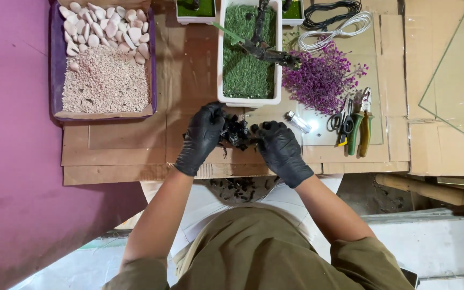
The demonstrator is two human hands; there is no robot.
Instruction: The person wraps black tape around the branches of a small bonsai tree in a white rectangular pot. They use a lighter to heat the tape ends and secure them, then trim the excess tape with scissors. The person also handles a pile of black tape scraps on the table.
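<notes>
- Head view: left hand [204, 134] and right hand [281, 149], gloved, both grasp a black crumpled clump [237, 132] at the table's [114, 153] near edge.
- White planter [278, 64] sits just beyond, within reach.

A cardboard-covered worktable [135, 150] fills twelve o'clock; a purple wall [12, 134] stands at nine o'clock, pale floor [436, 241] lies at four o'clock.

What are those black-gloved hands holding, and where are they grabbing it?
Both hands grip one crumpled black clump. The left hand pinches its left side, and the right hand pinches its right side. What the clump is made of cannot be told.
</notes>
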